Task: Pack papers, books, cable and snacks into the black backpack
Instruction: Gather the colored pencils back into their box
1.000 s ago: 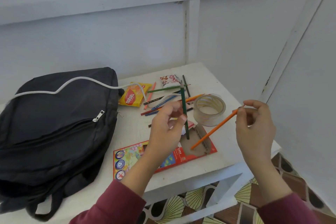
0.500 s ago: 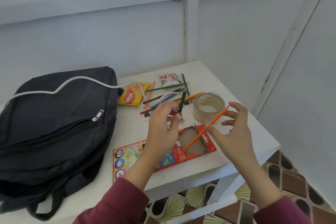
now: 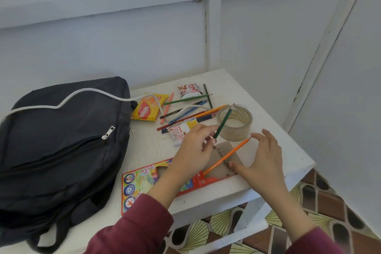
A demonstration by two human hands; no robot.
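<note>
In my view, nearest the camera, two maroon sleeves reach over the front edge of the white table. The hands are apart, one on each side of the open end of a flat pencil box that lies at the table's front edge. The left hand pinches a green pencil at its lower end; the pencil is tilted up and to the right, and its tip crosses in front of the tape roll. The right hand has its fingers spread and holds an orange pencil between the index fingertip at the upper end and the thumb against the shaft. The pencil's lower end sits at the box's cardboard opening. The tape roll stands on its edge face just behind both hands. A small sachet lies just left of the left hand. Behind it a group of loose pencils lies scattered on the table. Further back are a yellow snack packet and a red-and-white snack packet. A white cable runs from among the pencils, over the yellow packet and across the top of the black backpack. The backpack lies flat on the left part of the table, with its visible zipper closed.
</note>
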